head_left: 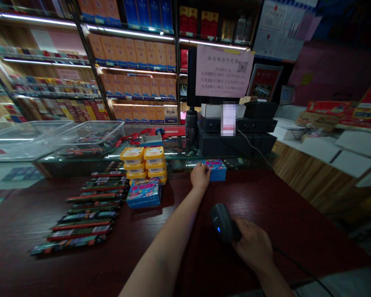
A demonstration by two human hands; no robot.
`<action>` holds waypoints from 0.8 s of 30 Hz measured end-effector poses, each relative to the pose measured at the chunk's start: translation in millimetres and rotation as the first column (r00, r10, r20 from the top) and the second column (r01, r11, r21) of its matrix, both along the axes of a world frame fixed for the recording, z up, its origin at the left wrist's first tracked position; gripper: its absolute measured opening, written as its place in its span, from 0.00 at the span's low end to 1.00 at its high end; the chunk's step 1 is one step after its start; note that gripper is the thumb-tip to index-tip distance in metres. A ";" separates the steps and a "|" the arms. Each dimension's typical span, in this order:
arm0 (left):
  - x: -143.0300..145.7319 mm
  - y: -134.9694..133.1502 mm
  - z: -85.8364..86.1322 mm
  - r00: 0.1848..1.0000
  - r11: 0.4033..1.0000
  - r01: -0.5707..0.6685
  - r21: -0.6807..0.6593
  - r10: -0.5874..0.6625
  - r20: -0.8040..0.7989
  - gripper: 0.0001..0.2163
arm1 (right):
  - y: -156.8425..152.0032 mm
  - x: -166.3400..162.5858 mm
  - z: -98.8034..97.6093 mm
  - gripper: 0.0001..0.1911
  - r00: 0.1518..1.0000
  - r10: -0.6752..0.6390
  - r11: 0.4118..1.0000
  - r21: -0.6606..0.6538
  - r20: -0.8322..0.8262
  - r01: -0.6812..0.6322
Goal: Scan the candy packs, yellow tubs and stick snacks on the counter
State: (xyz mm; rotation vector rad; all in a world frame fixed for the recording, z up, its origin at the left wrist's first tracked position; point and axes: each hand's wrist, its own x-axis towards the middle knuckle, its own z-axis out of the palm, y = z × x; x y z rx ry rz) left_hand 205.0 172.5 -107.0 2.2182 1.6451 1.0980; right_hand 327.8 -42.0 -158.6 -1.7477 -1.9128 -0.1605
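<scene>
My left hand (200, 176) reaches forward across the dark red counter, its fingers curled closed at the left edge of a stack of flat blue boxes (218, 170). It seems to grip the top box there; the fingertips are partly hidden. In my right hand (254, 243) is a black barcode scanner (221, 222) with a blue light, its cable trailing to the lower right. A second stack of blue boxes (144, 194) lies farther left, in front of stacked yellow tubs (144, 164).
Long, thin dark packs (86, 210) lie in a row on the counter's left. Behind stand clear plastic bins (95, 132), a monitor (191, 78) with a pink notice, and black till equipment (235, 142). White cartons (321, 146) sit at the right.
</scene>
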 end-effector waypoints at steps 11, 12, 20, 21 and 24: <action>-51.5 -48.1 2.8 0.990 0.980 0.140 0.142 -0.141 0.004 0.11 | -3.6 0.0 1.5 0.16 0.997 -0.014 0.999 0.037 0.073 0.012; -60.1 -56.7 4.7 0.990 0.977 0.144 0.156 -0.142 -0.025 0.10 | -4.4 -0.2 2.0 0.17 0.996 -0.024 0.999 0.038 0.083 0.020; -135.3 -103.2 8.1 0.970 0.971 0.012 0.237 0.046 -0.239 0.13 | -9.7 0.0 3.3 0.14 0.990 -0.058 0.998 0.017 0.129 0.056; -142.1 -105.9 5.5 0.965 0.967 -0.040 0.253 0.103 -0.241 0.15 | -10.0 0.0 3.2 0.14 0.989 -0.055 0.998 0.015 0.134 0.053; -155.3 -111.6 -4.1 0.927 0.934 -0.228 0.274 0.294 -0.233 0.23 | -10.8 -0.7 3.4 0.14 0.988 -0.058 0.998 0.029 0.146 0.055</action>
